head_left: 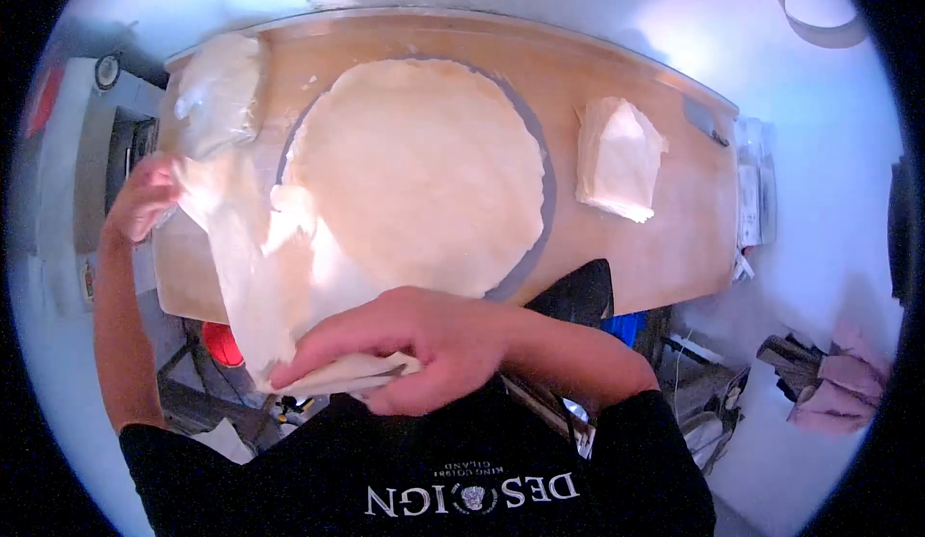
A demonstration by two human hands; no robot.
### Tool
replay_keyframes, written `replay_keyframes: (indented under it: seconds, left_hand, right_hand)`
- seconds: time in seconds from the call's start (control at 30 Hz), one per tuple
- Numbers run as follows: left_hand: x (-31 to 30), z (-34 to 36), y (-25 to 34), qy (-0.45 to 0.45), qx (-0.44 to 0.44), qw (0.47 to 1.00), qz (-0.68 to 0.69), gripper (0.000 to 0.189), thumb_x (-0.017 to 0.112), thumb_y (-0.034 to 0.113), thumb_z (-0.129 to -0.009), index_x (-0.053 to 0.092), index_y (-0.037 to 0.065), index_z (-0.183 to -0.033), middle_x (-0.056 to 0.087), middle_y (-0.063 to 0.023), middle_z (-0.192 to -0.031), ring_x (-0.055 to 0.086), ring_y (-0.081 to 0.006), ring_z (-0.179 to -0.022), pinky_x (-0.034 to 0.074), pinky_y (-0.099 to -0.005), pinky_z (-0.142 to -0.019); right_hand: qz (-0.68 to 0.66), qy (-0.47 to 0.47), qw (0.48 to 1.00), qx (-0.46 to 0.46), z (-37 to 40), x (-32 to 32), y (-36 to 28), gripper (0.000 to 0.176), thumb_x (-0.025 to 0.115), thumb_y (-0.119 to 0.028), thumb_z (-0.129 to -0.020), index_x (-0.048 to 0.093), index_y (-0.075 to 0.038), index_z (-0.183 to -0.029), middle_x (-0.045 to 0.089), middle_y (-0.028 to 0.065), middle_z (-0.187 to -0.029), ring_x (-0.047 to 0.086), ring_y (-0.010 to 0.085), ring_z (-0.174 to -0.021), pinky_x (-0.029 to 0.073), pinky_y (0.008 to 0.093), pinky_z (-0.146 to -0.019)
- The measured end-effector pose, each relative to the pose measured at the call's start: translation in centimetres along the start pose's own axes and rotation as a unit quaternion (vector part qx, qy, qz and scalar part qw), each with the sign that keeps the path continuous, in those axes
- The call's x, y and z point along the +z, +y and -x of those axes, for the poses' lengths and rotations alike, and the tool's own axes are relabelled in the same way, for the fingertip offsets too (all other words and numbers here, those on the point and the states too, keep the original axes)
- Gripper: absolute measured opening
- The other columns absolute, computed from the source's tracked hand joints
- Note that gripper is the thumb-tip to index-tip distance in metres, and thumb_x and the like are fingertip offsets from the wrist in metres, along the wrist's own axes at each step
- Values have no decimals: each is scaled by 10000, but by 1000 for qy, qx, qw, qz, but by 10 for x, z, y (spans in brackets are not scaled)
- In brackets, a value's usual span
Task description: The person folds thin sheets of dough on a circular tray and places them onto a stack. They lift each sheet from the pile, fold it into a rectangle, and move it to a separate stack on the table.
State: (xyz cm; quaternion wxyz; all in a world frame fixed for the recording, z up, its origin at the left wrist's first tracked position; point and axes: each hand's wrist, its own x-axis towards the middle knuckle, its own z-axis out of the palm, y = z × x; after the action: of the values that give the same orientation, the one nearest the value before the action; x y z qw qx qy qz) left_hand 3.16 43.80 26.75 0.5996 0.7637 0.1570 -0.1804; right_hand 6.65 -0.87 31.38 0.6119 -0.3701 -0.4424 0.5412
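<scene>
My left hand (145, 197), at the table's left edge, pinches the upper end of a thin, pale dough sheet (236, 258). The sheet hangs down toward my body. Close to my chest, my right hand (419, 344) grips its lower end, where folded layers show between thumb and fingers. Beside the sheet, a large round of rolled-out dough (419, 171) lies on a dark grey disc (547, 176) that shows along its rim. Part of the held sheet overlaps the left side of the round, where the layers are hard to tell apart.
On the wooden table (674, 258), a stack of dough sheets (621, 161) sits to the right. A clear plastic bag with pale contents (222, 89) lies at the back left. A flat blade with a dark handle (706, 121) rests at the back right.
</scene>
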Motion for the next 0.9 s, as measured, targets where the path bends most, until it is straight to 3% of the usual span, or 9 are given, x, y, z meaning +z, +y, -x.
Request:
replay_keyframes:
  seconds: [0.13, 0.2, 0.23, 0.43, 0.5, 0.63, 0.7, 0.8, 0.9]
  left_hand:
    - [-46, 12, 22, 88, 162, 976, 112, 529, 679, 231, -851, 508, 23, -1306, 634, -37, -1135, 611, -131, -1018, 492, -293, -892]
    - [-39, 15, 64, 96, 207, 969, 98, 508, 641, 249, -898, 497, 12, -1324, 635, -41, -1143, 605, -129, -1051, 478, -288, -932]
    - [-6, 16, 94, 142, 230, 958, 94, 481, 623, 256, -919, 508, 3, -1312, 634, -40, -1145, 602, -129, -1055, 469, -285, -944]
    - [-5, -14, 142, 265, 318, 909, -46, 431, 605, 286, -948, 546, 12, -1275, 614, -60, -1221, 583, -146, -1109, 473, -294, -950]
    - [7, -7, 150, 296, 318, 896, -95, 399, 603, 273, -950, 562, 27, -1261, 616, -66, -1226, 582, -154, -1115, 471, -296, -949]
    - [56, 24, 141, 326, 344, 868, -146, 361, 616, 190, -942, 573, 3, -1248, 634, -34, -1121, 590, -125, -992, 434, -271, -947]
    - [87, 39, 123, 345, 333, 866, -140, 274, 638, 177, -927, 613, 24, -1153, 638, -40, -1048, 589, -130, -982, 448, -270, -907]
    - [120, 57, 62, 244, 301, 916, -102, 173, 657, 162, -899, 617, 31, -1005, 643, -69, -978, 600, -168, -960, 467, -297, -869]
    - [173, 66, 29, 119, 261, 958, -16, 65, 634, 68, -889, 637, 28, -940, 657, -102, -975, 621, -197, -942, 479, -321, -854]
  right_hand:
    - [178, 152, 964, -125, 24, -20, -36, 553, 662, -143, -828, 513, -71, -1356, 621, 83, -1236, 588, 172, -1129, 460, 315, -968]
    - [81, 261, 957, -102, 48, -30, -51, 581, 697, -61, -813, 504, -44, -1362, 602, 92, -1279, 574, 176, -1168, 463, 328, -978]
    - [69, 430, 895, -94, 54, -28, -55, 697, 746, -51, -689, 492, 56, -1329, 627, 152, -1232, 617, 233, -1116, 489, 380, -954]
    - [372, 503, 780, 21, 90, -74, -99, 403, 654, -11, -813, 610, -25, -1213, 681, 33, -983, 644, 135, -911, 520, 296, -846]
    - [475, 554, 683, 15, 95, -73, -103, 294, 641, -17, -808, 649, -13, -1101, 667, 10, -871, 636, 124, -815, 520, 289, -787]
    - [518, 582, 627, 8, 119, -68, -95, 267, 618, -8, -808, 650, -7, -1073, 669, 38, -916, 637, 137, -874, 509, 296, -826]
    - [477, 614, 613, -141, 126, -64, -73, 286, 592, 3, -799, 646, -8, -1080, 676, 73, -988, 633, 160, -964, 492, 321, -891]
    - [455, 649, 589, -158, 148, -61, -25, 293, 564, 14, -800, 647, -18, -1079, 674, 111, -1068, 629, 192, -1029, 468, 333, -943]
    - [479, 641, 599, -24, 183, -55, 35, 277, 547, 39, -800, 638, -9, -1057, 671, 130, -1095, 627, 223, -1060, 455, 343, -969]
